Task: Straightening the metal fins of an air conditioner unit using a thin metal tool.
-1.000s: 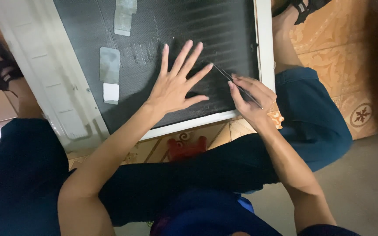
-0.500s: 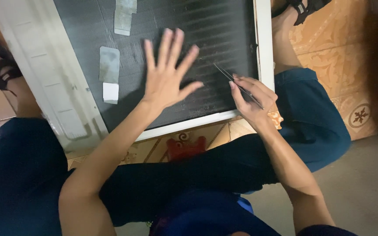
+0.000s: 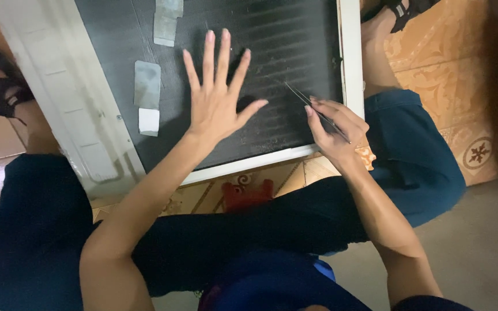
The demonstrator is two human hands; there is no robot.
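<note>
Patterned floor tiles [image 3: 433, 86] lie under a white-framed panel of dark fins [image 3: 283, 52], its top cut off by the picture's edge. Right hand [image 3: 332, 126] pinches a thin metal tool [image 3: 312, 106], tip on the fins. Left hand [image 3: 217, 98] lies flat and spread on the fins, holding nothing. Grey tape patches [image 3: 147, 86] sit left.
</note>
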